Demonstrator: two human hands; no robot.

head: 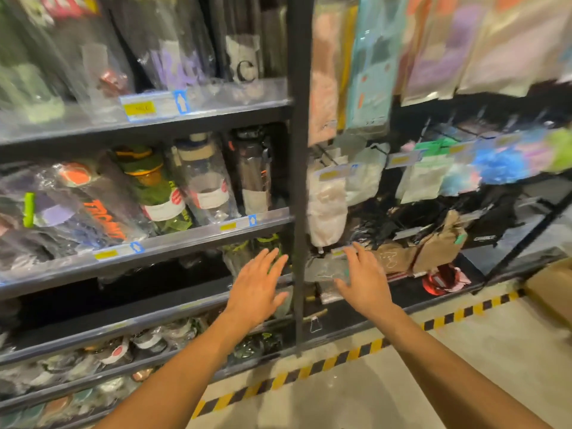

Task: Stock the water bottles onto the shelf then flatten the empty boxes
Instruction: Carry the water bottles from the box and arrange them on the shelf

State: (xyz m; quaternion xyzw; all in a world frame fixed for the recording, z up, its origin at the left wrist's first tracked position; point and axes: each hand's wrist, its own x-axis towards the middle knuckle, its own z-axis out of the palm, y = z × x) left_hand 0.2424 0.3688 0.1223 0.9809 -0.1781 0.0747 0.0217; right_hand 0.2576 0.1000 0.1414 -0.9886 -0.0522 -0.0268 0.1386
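Both hands are being held forward toward the shelf (139,320), palms down. The fingers (272,258) of the left hand (258,286) are being kept straight and spread, grasping nothing. The right hand (363,281) is likewise released and empty, in front of the neighbouring bay, on the far side of the dark upright post (298,212).

The nearest water bottles (238,252), green-capped and blurred, are standing at the right end of that shelf, just beyond the left fingertips and partly hidden by them. Their long axis appears to be upright. The left hand is judged the nearer one, so any straightening of them would fall to it. A dark gap is showing to the left of them on the same shelf.

On the level above, more bottles (198,181) are being displayed in clear, crinkled, glossy film over hard plastic cylinders, which would probably feel slippery. A plain cardboard box (551,286), matte and flat-sided, is sitting on the floor well apart to the right, nearer the right hand.
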